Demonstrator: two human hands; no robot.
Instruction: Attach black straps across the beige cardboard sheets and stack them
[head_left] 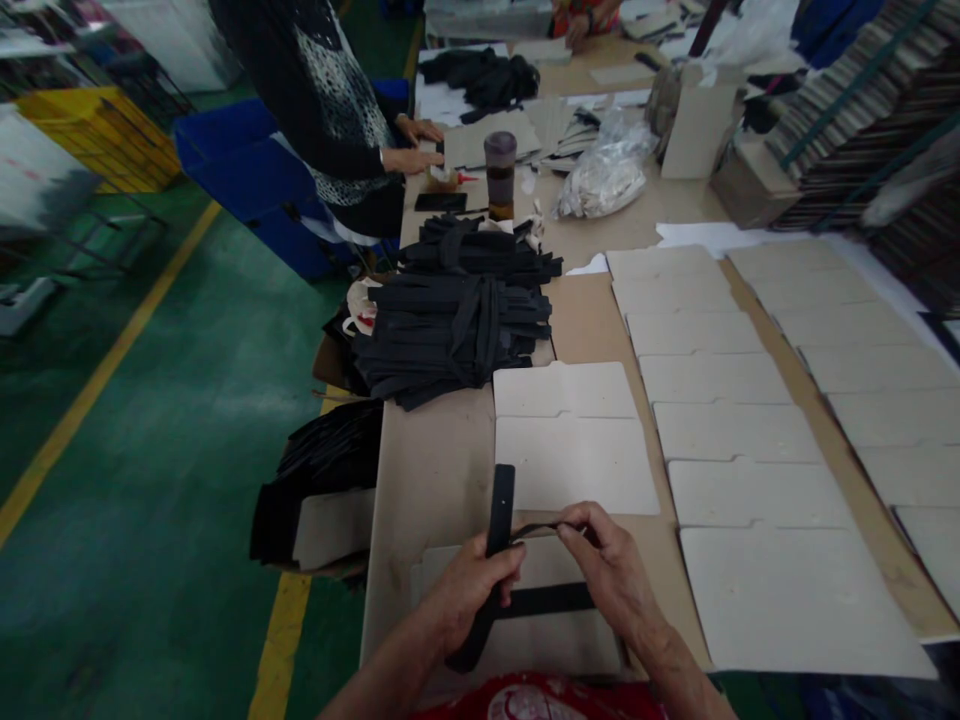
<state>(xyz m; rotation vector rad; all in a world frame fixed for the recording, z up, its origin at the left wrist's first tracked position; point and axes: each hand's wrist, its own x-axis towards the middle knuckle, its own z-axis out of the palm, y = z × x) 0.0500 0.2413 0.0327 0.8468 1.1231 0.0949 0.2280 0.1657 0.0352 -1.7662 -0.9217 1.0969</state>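
My left hand is closed round a black strap that stands up from my fist and hangs below it. My right hand pinches a thin black layer peeled off that strap, and a second black strip lies under its palm. Both hands hover above a pale cardboard sheet at the near edge of the table. A big heap of the same black straps lies further up the table on the left.
Two rows of pale cardboard sheets cover the right half of the table. Another person stands at the far left by a dark cup and a plastic bag. Blue bins sit on the green floor.
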